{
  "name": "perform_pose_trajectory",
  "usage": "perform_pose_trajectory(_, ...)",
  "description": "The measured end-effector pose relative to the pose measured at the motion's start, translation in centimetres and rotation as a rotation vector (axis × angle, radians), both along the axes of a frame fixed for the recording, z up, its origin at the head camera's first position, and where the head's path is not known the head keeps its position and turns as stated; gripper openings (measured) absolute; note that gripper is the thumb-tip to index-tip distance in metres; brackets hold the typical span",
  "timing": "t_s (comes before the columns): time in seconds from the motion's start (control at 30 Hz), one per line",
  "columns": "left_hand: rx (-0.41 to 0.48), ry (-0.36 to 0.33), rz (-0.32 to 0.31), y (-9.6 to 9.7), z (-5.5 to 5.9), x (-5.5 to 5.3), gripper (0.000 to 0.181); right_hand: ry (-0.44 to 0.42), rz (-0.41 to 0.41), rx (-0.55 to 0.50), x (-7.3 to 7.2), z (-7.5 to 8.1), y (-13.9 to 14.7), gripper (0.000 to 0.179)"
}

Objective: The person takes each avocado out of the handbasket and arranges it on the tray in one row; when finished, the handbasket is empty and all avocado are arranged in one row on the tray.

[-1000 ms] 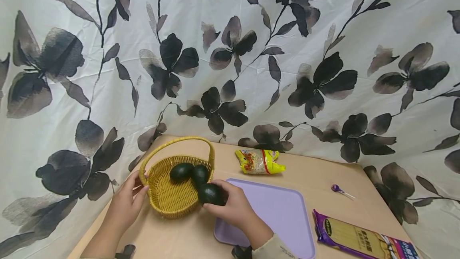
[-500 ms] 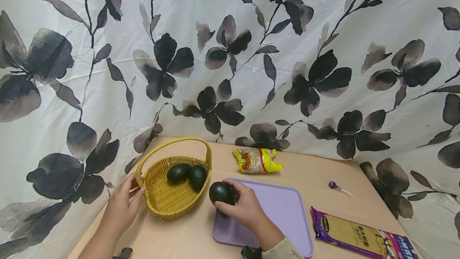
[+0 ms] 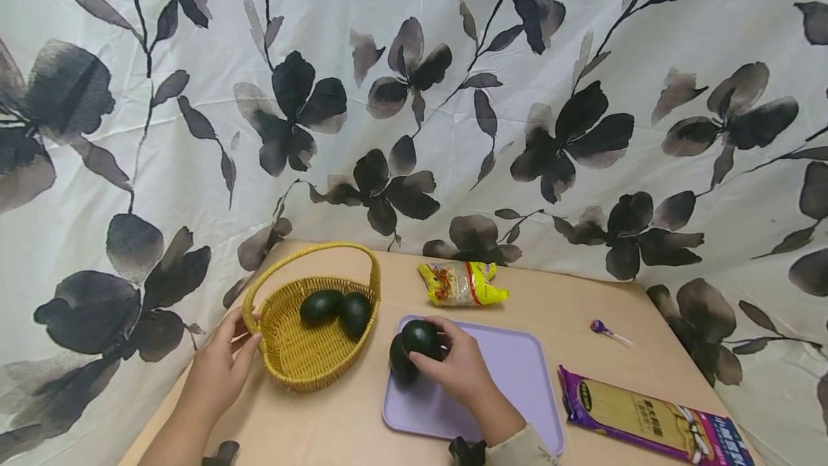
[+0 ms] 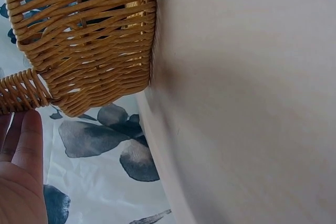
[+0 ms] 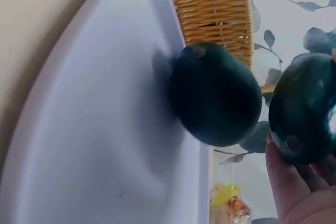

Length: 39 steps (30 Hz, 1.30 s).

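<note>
Overhead, an avocado is gripped by the right hand above the purple tray, just beside a second avocado lying there. Two more are seen in the basket, whose handle is touched by the left hand.

At the left wrist, straight, relaxed fingers are shown beside the basket.

At the right wrist, the held avocado is clasped by curled fingers, near the one on the tray.

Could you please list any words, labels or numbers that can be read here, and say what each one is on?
No text here is legible.
Purple packet: it carries a dark oval logo and a column of print, too small and blurred to read.
Yellow bag: red and orange printing, no letters can be made out.
Basket, tray, avocados and lollipop: no lettering visible.
</note>
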<state>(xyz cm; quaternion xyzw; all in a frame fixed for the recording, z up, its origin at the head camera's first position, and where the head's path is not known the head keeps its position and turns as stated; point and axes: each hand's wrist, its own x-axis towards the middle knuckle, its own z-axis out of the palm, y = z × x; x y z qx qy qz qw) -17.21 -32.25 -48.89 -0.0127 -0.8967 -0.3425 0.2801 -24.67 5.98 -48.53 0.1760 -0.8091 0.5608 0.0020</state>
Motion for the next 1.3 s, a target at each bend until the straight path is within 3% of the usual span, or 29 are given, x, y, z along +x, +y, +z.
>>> perform_pose_trajectory(0.6,-0.022,0.010,-0.013,-0.1,0.2,-0.2,0.049,0.014,-0.220,0.126,-0.8,-1.6,1.9,0.058)
perform_pose_trajectory(0.8,-0.020,-0.024,0.012,0.0,0.4,0.0,0.050,0.012,-0.205,0.140,-0.9,-2.1,2.3,0.064)
perform_pose_trajectory(0.93,-0.018,-0.053,0.034,0.2,0.6,0.1,0.052,0.046,-0.175,0.174,-1.2,-2.3,2.3,0.060)
perform_pose_trajectory(1.1,-0.006,-0.049,0.030,0.2,0.6,0.2,0.052,0.073,-0.151,0.219,-1.3,-2.6,2.5,0.056)
perform_pose_trajectory(1.3,-0.003,-0.034,0.017,0.2,0.6,0.1,0.050,0.045,-0.124,0.273,-1.4,-2.9,2.7,0.062)
